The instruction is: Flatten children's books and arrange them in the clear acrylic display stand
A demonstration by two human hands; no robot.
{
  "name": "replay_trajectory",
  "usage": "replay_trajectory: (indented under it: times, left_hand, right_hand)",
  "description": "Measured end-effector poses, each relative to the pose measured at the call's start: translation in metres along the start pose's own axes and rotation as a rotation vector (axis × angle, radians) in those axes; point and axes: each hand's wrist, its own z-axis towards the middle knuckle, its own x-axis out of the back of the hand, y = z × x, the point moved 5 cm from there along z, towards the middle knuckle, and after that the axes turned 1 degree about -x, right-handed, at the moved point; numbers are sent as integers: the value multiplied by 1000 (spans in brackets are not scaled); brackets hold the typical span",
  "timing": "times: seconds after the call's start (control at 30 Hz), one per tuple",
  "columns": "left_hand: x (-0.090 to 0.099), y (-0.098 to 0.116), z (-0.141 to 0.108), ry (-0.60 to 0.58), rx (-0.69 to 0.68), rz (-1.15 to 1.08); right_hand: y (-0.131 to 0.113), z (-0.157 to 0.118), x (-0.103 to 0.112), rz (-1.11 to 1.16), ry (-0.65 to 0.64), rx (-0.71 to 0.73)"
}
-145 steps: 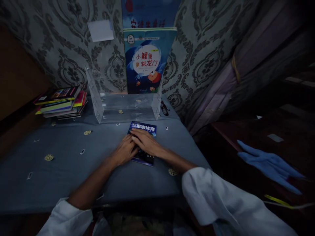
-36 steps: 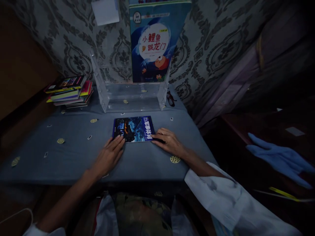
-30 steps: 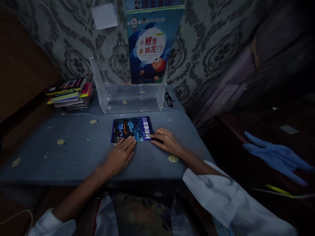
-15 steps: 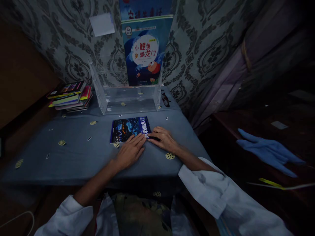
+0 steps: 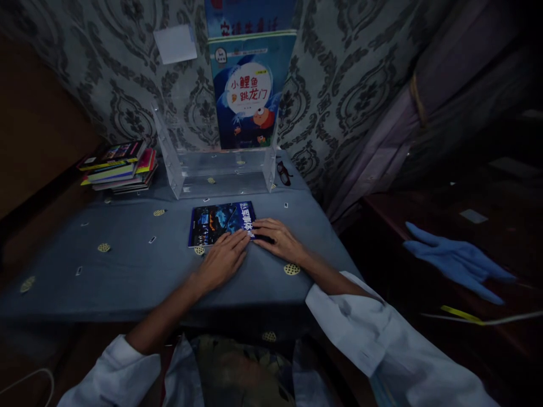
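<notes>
A thin, dark blue book (image 5: 218,219) with white Chinese characters down its right side lies face up on the cloth-covered table (image 5: 139,282). My left hand (image 5: 224,257) rests flat over the book's lower right part, fingers stretched out and close together. At the book's right edge is my right hand (image 5: 280,240), its fingertips on the cover. Between that hand's thumb and fingers shows a small dark object (image 5: 263,238), mostly hidden, of a kind I cannot make out. The two hands nearly meet at the lower right corner.
Behind the book stands a clear acrylic rack (image 5: 169,164) holding a blue picture book (image 5: 246,121). A stack of books (image 5: 121,169) lies at the left back, dark-framed glasses (image 5: 284,173) right of the rack. Further right, a blue glove (image 5: 458,260) lies on a dark red surface.
My right hand's fingers have straightened and reach a little further onto the book's edge. My left hand stays flat on the cover. The view has shifted slightly.
</notes>
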Motion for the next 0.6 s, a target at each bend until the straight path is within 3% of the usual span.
replay_trajectory:
  times: [0.37, 0.6]
  left_hand:
    - [9, -40, 6, -40, 190, 87]
    - [9, -45, 7, -42, 135, 135]
  right_hand:
    - [-3, 0, 2, -31, -13, -30]
    - [-4, 0, 2, 3, 5, -22]
